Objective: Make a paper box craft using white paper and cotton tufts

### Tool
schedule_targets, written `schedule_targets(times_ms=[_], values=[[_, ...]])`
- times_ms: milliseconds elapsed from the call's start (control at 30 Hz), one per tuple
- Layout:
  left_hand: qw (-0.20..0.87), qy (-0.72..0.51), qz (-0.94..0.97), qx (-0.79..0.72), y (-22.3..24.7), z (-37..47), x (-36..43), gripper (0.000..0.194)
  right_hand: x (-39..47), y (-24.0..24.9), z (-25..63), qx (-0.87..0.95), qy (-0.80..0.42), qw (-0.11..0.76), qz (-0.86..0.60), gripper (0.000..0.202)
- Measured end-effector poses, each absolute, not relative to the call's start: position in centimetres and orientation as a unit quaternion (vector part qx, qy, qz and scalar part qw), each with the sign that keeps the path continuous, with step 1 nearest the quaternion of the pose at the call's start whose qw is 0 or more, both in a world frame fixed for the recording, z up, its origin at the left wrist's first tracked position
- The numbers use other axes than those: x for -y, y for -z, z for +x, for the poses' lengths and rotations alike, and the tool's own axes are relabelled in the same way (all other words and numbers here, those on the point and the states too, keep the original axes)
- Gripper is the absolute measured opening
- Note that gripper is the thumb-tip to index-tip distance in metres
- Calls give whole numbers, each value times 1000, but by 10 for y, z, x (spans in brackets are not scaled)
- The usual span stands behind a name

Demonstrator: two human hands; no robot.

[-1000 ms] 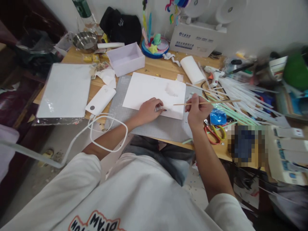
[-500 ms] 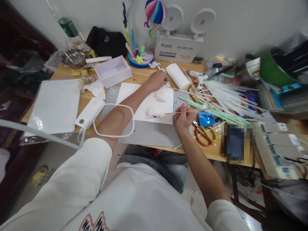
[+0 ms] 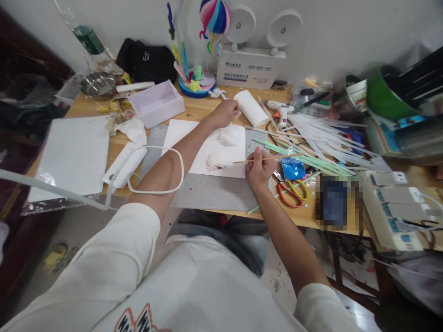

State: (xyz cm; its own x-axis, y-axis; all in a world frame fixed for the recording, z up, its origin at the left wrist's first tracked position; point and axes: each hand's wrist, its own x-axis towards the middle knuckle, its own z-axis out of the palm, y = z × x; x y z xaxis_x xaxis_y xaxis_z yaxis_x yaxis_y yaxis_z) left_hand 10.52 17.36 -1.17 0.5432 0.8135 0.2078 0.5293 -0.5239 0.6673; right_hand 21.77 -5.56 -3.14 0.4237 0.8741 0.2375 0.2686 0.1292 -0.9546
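My right hand pinches a thin wooden stick, whose left tip points over a white sheet. On that sheet lie two fluffy white clumps, the lower one with a dark reddish spot at its edge. My left hand reaches past the sheet's far edge, its fingers closed near a white roll. What those fingers hold, if anything, is hidden. Under the sheet is a grey cutting mat. Scissors with red and yellow handles lie beside my right wrist.
A white ring lamp on an arm hangs over my left forearm. White and green strips and a glue gun lie at the right. A lilac box stands at the back left. A power strip sits far right.
The view has shifted a little, so most things appear slightly further left. Both hands keep nearly the same places, and the stick stays in my right hand.
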Motion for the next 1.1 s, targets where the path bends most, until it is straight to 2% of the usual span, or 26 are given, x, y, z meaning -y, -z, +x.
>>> schedule_targets(times_ms=[100, 233, 300, 433, 567, 767, 933, 1100], values=[[349, -315, 775, -421, -8, 101, -166, 14, 55, 33, 215, 441, -224, 620, -609, 57], [559, -365, 623, -409, -38, 77, -122, 15, 57, 27, 214, 435, -232, 644, -585, 58], [631, -344, 585, -376, -45, 58, -88, 18, 61, 21, 213, 435, -239, 666, -557, 58], [710, -307, 503, -386, -38, 22, -16, 16, 68, 10, 209, 439, -260, 705, -493, 53], [788, -301, 396, -363, -21, 9, 36, 22, 70, 5, 205, 424, -316, 713, -461, 51], [818, -325, 301, -367, -6, 12, 53, 11, 70, 6, 206, 432, -333, 695, -468, 54], [815, -313, 286, -396, -5, 10, 56, 40, 74, 6, 206, 452, -316, 673, -494, 52], [773, -339, 328, -424, -10, -3, 79, 39, 78, 8, 205, 484, -282, 640, -526, 54]])
